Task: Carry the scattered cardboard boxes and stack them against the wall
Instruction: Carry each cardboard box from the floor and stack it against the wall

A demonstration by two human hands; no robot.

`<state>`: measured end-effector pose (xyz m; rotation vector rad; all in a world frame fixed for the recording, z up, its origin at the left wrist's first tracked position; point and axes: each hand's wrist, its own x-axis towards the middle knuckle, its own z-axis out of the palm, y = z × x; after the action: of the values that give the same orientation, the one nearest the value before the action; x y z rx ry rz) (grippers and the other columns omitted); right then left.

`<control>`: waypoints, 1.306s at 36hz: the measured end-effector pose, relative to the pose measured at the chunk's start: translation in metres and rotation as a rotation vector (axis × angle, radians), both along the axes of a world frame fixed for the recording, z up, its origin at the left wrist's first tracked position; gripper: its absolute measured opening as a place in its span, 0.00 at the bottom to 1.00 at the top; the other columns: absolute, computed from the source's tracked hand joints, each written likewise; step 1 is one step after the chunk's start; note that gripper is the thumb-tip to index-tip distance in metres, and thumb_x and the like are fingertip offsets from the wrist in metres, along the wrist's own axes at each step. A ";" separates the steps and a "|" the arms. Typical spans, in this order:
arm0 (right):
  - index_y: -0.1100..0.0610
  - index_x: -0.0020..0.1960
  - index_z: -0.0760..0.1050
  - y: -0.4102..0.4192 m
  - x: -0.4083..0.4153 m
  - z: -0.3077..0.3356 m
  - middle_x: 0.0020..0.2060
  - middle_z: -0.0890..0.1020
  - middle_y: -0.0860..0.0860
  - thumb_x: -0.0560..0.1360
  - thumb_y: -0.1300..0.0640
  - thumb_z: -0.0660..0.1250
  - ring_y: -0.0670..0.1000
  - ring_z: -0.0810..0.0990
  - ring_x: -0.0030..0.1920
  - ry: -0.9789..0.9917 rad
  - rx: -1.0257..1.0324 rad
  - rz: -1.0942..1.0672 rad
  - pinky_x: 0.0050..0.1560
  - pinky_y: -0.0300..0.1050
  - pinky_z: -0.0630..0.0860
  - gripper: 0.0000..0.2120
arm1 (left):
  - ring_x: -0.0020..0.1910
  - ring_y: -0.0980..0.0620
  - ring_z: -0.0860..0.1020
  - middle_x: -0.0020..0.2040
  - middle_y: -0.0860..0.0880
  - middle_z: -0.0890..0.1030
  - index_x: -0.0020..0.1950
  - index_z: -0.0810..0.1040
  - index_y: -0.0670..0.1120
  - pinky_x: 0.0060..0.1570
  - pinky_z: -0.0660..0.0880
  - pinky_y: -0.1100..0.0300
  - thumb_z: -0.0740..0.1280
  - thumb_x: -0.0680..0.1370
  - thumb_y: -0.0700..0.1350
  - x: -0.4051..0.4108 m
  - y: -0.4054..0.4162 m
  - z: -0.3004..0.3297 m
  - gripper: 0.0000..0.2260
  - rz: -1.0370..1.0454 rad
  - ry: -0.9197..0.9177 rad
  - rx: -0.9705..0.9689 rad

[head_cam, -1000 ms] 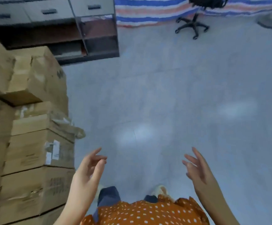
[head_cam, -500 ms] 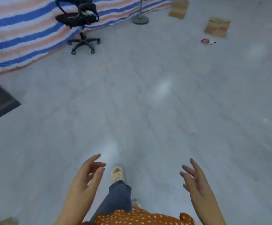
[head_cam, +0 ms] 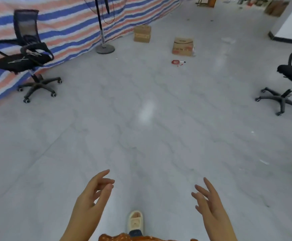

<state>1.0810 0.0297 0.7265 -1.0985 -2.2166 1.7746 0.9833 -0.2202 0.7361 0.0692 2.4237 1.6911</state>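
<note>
Both hands are out in front and carrying nothing: the left hand [head_cam: 93, 193] has its fingers loosely spread and a little bent, the right hand [head_cam: 209, 202] likewise, palms turned toward each other. One slippered foot [head_cam: 134, 222] is planted on the pale floor [head_cam: 141, 136], pointing up the room.

The targets sit far ahead. A cardboard box [head_cam: 183, 46] lies out on the open floor, and a second box [head_cam: 142, 34] rests just beside the striped tarp [head_cam: 63, 30] along the far left. More boxes [head_cam: 276, 7] show at the far right corner, too blurred to count.

Now the hazards. A red cable [head_cam: 177, 62] lies on the floor just on the near side of the open-floor box, likely to catch a slipper as the person bends for it. The floor looks glossy, so a hurried step could slide.

Around the route: an office chair [head_cam: 25, 56] stands at the left by the tarp, another chair [head_cam: 288, 80] at the right, well apart, leaving a wide lane between them. A fan stand [head_cam: 105, 48] sits near the second box and may crowd that pickup.
</note>
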 end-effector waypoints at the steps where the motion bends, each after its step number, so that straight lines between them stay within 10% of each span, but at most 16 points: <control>1: 0.35 0.63 0.63 0.002 -0.016 0.001 0.58 0.77 0.40 0.78 0.56 0.62 0.44 0.78 0.56 0.010 0.001 -0.005 0.63 0.55 0.72 0.20 | 0.48 0.63 0.80 0.51 0.59 0.82 0.57 0.76 0.57 0.48 0.71 0.78 0.63 0.78 0.37 -0.017 0.003 0.000 0.15 -0.011 0.003 0.005; 17: 0.46 0.70 0.64 0.082 -0.210 -0.017 0.62 0.76 0.49 0.78 0.57 0.61 0.56 0.76 0.61 -0.092 -0.021 -0.077 0.66 0.60 0.69 0.21 | 0.47 0.62 0.80 0.51 0.58 0.82 0.57 0.76 0.55 0.47 0.71 0.77 0.64 0.78 0.36 -0.224 0.085 -0.021 0.16 -0.061 -0.064 0.000; 28: 0.34 0.62 0.66 0.212 -0.416 0.012 0.57 0.79 0.40 0.70 0.43 0.61 0.46 0.80 0.56 0.011 0.035 0.005 0.64 0.58 0.72 0.20 | 0.47 0.61 0.81 0.49 0.57 0.82 0.52 0.78 0.64 0.49 0.72 0.76 0.64 0.77 0.36 -0.406 0.210 -0.017 0.21 0.021 -0.007 0.037; 47: 0.40 0.65 0.64 0.284 -0.776 -0.012 0.59 0.78 0.44 0.79 0.55 0.61 0.50 0.79 0.57 -0.032 0.029 0.056 0.64 0.59 0.71 0.18 | 0.47 0.59 0.81 0.48 0.58 0.82 0.54 0.77 0.59 0.47 0.73 0.76 0.64 0.78 0.36 -0.754 0.277 -0.028 0.17 0.053 -0.042 0.043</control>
<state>0.3050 0.3137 0.7143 -1.0769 -2.3064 1.7526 0.2289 0.0567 0.7081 -0.0248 2.3801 1.7488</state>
